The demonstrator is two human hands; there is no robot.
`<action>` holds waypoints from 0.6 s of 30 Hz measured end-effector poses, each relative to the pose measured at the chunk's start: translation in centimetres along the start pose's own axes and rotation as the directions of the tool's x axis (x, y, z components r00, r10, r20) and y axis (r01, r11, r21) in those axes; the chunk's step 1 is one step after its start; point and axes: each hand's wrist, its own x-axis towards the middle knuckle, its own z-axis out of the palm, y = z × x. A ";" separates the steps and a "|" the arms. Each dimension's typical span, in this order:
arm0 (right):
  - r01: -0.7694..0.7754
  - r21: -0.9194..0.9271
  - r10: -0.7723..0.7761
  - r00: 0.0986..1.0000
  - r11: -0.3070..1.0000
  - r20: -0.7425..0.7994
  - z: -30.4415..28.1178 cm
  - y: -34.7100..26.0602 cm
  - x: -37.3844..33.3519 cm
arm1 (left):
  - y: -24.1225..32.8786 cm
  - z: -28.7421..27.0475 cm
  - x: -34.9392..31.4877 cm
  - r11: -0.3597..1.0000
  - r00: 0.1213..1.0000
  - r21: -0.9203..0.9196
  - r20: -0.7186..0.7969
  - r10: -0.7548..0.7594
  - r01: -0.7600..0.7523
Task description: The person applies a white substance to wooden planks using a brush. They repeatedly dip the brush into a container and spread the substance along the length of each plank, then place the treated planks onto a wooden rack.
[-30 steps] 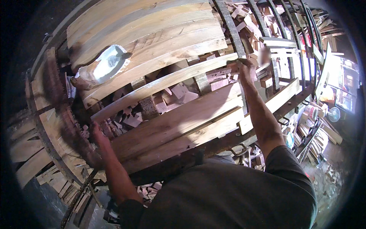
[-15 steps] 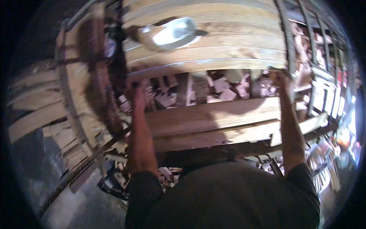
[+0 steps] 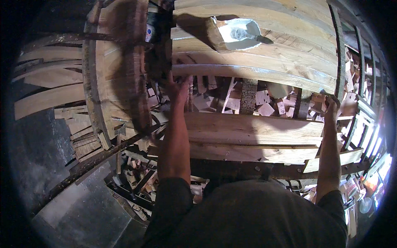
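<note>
Several pale wooden planks lie edge to edge as a wide panel (image 3: 264,45) ahead of me. A whitish smear runs along the seam behind its nearest plank (image 3: 248,73). At that plank's left end is my left hand (image 3: 178,87), in shadow, thumb and fingers closed about the corner. My right hand (image 3: 332,102) has its fingers curled at the plank's right end. A cut-open white container (image 3: 242,31) rests on the panel, with whitish stuff inside and a dark-handled tool (image 3: 260,39) leaning over its rim.
Closer to me, two loose planks (image 3: 248,128) lie across the dark metal frame (image 3: 231,167). Wood offcuts (image 3: 264,103) fill the gap below the panel. More boards (image 3: 49,97) are stacked at the left, near a slanting metal bar (image 3: 99,159). Dark rails (image 3: 340,53) flank the panel's right side.
The view has shifted, so the panel, container and both arms sit farther right, and the picture is sharper. Both hands stay at the two ends of the nearest plank.
</note>
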 end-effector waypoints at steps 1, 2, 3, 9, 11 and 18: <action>-0.001 0.005 0.001 1.000 1.000 0.008 -0.3 0.4 0.2 | 0.7 0.1 -0.2 0.999 1.000 0.022 0.000 -0.027 0.027; -0.001 0.009 0.001 1.000 1.000 0.015 -0.7 1.0 0.5 | 1.2 0.2 -0.4 0.998 0.999 0.044 -0.001 -0.053 0.053; 0.005 0.020 -0.005 1.000 1.000 0.027 -0.7 1.1 0.8 | 0.9 0.2 -0.5 0.997 1.000 0.071 -0.006 -0.025 0.025; 0.101 -0.052 -0.100 0.995 0.994 0.005 -1.1 2.1 1.4 | 1.5 0.2 -0.6 1.000 1.000 -0.015 -0.013 -0.006 0.006; 0.140 -0.011 -0.140 0.990 0.990 -0.002 -2.4 4.7 2.6 | 3.7 0.0 -1.0 0.992 0.999 0.124 -0.029 -0.028 0.032; 0.141 0.003 -0.141 0.984 0.990 0.110 -2.3 3.0 2.2 | -1.7 0.6 0.5 0.955 0.998 -0.296 0.060 0.010 0.008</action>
